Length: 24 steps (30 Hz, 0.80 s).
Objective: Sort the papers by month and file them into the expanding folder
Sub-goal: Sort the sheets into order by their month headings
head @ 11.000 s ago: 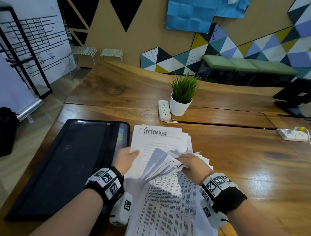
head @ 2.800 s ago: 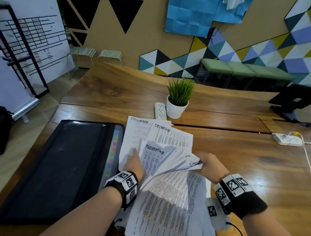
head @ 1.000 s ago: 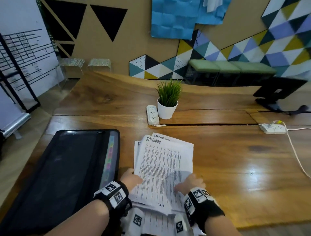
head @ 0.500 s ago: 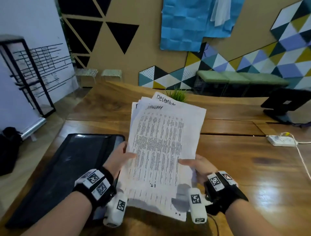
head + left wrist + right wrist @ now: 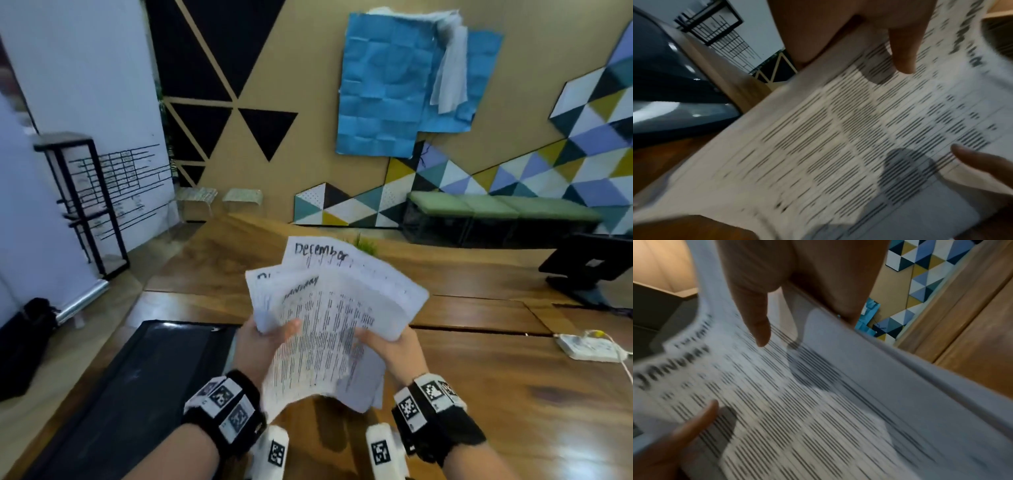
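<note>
I hold the stack of papers [image 5: 329,322] upright above the wooden table [image 5: 496,404], its lower edge near the tabletop. My left hand [image 5: 263,342] grips the stack's left edge, thumb on the front sheet. My right hand [image 5: 394,346] grips the right edge the same way. The front sheet reads "January"; a sheet marked "December" sticks out at the back. Both wrist views show the printed papers [image 5: 849,146] [image 5: 797,410] blurred, with a thumb pressed on top. The black expanding folder [image 5: 137,387] lies flat on the table to the left of my hands.
A white power strip [image 5: 589,347] with a cable lies on the table at the right. A black monitor stand [image 5: 589,267] sits at the far right. A green plant [image 5: 366,244] peeks over the papers. Black shelving [image 5: 85,205] stands on the floor at the left.
Earlier the papers lay fanned on the table while I leafed through them. I gathered them, lifted the stack upright with both hands, and now it sits a little lower with the sheets skewed.
</note>
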### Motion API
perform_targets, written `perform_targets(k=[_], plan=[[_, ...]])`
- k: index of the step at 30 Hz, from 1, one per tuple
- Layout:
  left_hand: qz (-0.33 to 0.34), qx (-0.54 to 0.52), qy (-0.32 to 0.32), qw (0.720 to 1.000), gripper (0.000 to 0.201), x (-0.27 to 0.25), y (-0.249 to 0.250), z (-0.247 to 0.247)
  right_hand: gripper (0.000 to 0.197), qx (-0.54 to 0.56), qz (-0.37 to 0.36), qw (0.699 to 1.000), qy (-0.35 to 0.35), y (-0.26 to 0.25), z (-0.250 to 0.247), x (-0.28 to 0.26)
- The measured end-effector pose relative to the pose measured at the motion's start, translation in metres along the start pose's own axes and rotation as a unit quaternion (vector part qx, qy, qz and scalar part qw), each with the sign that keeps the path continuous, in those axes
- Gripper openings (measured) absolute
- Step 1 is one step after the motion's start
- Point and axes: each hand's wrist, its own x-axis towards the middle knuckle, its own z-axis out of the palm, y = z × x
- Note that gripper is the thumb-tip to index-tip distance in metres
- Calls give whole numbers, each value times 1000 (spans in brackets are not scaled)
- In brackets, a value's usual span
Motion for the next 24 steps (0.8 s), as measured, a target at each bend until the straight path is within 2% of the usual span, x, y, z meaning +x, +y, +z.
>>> perform_targets(k=[4,6,9,12,14,17,19,21,23,24], plan=[[-26,19,35,999,20,3,-20,-3,27,-17,16,1000,0,2,8,2],[-12,14,38,999,16,3,-16,-2,21,-21,10,1000,18,0,11,4],[39,3,8,999,18,-1,-2,-3,20,-1,-31,999,20,-11,8,2],[44,21,-39,998,29,-1,2,-11,56,-10,-100,995,2,-25,-2,-2],[24,49,-58,997,27,-3,-3,-15,72,-100,-150,984,10,-35,-10,-6],[1,52,-61,997,20,-9,-10,-17,74,-283,-241,928,-23,-47,-19,-6],[-4,45,-64,997,20,-10,-9,-16,75,-388,-292,873,-51,-50,-18,-2],[0,42,-69,997,24,-10,-7,-15,71,-488,-284,821,-86,-54,-13,2],[1,48,-65,997,23,-8,-6,-15,55,-542,-259,788,-132,-61,-10,5],[-1,53,-61,997,21,-6,-6,-15,49,-553,-251,781,-145,-65,-8,6]])
